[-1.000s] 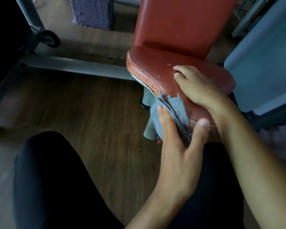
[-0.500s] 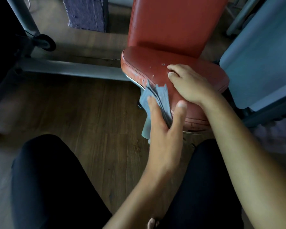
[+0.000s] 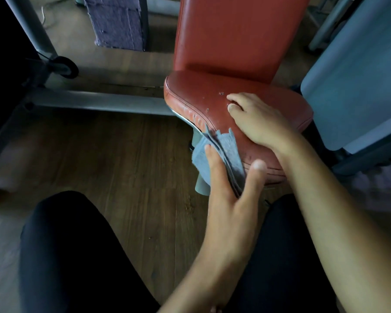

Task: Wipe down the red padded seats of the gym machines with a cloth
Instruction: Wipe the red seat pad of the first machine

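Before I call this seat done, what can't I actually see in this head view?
All in the head view:
- Seat top under the right hand: covered by that hand and forearm.
- Seat rim beneath the cloth: hidden by cloth and left hand.
- Backrest top: cut off by the upper frame edge.
- Seat post: mostly behind the cloth.

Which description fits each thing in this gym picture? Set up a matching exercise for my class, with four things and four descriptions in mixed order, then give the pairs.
Things:
1. grey cloth
2. right hand
3. red backrest
4. left hand

Descriptions:
A. stands upright behind the red seat
B. rests on top of the seat
C. lies folded over the seat's near edge
D. presses the cloth against the seat's edge

Pairs: 1-C, 2-B, 3-A, 4-D
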A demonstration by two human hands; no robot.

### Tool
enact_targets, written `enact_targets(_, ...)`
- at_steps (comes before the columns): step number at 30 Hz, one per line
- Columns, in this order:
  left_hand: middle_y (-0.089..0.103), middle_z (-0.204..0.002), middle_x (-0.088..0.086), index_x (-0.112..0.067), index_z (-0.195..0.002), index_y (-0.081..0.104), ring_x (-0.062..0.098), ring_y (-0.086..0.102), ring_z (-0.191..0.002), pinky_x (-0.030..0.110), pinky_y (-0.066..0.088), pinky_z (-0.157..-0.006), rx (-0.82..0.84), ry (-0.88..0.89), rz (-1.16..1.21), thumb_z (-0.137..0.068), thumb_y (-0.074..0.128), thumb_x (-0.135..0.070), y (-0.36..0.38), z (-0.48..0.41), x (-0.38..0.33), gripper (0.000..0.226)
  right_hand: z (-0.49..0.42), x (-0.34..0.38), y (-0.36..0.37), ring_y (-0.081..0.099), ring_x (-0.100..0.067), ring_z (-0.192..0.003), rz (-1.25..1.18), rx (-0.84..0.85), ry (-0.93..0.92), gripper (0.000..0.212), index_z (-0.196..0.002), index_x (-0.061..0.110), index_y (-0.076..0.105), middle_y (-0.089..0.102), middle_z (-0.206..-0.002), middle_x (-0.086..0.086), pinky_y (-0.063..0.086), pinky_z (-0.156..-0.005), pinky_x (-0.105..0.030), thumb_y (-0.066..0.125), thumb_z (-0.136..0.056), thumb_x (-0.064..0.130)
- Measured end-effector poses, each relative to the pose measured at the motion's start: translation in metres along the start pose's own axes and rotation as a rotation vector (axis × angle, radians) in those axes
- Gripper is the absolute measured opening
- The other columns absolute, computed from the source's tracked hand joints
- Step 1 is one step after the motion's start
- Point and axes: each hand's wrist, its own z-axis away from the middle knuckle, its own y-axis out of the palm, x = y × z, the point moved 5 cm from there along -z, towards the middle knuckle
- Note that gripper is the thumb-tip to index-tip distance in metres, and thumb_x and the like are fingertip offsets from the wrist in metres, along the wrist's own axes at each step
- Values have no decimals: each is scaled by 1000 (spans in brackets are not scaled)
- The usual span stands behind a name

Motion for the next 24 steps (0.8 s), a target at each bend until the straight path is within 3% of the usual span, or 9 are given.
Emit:
enact_targets(3, 22, -165, -11, -40, -158, 6, 8, 22, -151, 46, 25, -122, -45, -47, -1, -84, 53, -69, -10, -30, 0, 92, -2, 1, 1, 32, -15, -145, -5, 4, -7, 46, -147, 33, 41, 33, -158, 9, 18, -121, -47, 31, -102, 40)
enact_targets(6, 28, -163, -2, -50, -154, 13, 19, 28, -150, 53, 26, -121, -2, -89, -13, -84, 53, -71, -4, -8, 0, 83, -1, -1, 0, 32, -14, -144, -2, 0, -4, 45, -146, 34, 42, 33, -157, 10, 18, -120, -46, 31, -102, 40)
enact_targets(9, 34, -159, -15, -47, -155, 13, 4, 31, -146, 42, 26, -122, 35, -63, 23, -85, 53, -66, 0, 7, -3, 83, -1, -1, 0, 32, -14, -144, 1, -8, -7, 45, -145, 35, 42, 33, -157, 11, 19, -120, -45, 30, -102, 41)
enact_targets(12, 26, -163, -13, -40, -158, 11, 6, 24, -150, 43, 23, -123, -15, -39, -13, -85, 54, -67, -10, -21, 0, 88, -1, 1, 0, 31, -14, -145, 9, 2, -8, 46, -146, 35, 41, 32, -158, 11, 19, -120, -46, 30, -102, 40)
enact_targets(16, 20, -163, -19, -43, -157, 4, 0, 20, -150, 42, 22, -123, 12, -39, -102, -87, 52, -65, -2, -6, -1, 88, 1, -1, -2, 32, -15, -144, -5, -10, -15, 45, -146, 34, 42, 33, -157, 10, 19, -120, -46, 32, -102, 40)
enact_targets(19, 6, -167, -17, -45, -156, -2, 0, 8, -152, 42, 21, -124, -17, 20, -318, -95, 46, -62, 3, 7, -5, 80, 1, -3, -4, 44, -18, -137, -67, -58, -14, 40, -137, 30, 54, 49, -148, 5, 29, -116, -44, 43, -99, 40)
enact_targets(21, -7, -166, -16, -34, -158, -3, -5, -10, -150, 31, 8, -126, -27, 67, -555, -99, 37, -57, 3, 1, -11, 75, 2, -7, -11, 56, -18, -125, -241, -135, 0, 32, -122, 26, 66, 64, -131, 3, 40, -108, -39, 51, -96, 36)
enact_targets(24, 0, -167, -10, -21, -159, 13, 0, -14, -150, 27, 0, -126, 63, 161, -832, -99, 26, -57, 11, -10, -28, 71, 7, -20, -21, 65, -7, -106, -595, -212, 48, 20, -100, 23, 74, 74, -104, 8, 47, -102, -33, 56, -91, 27)
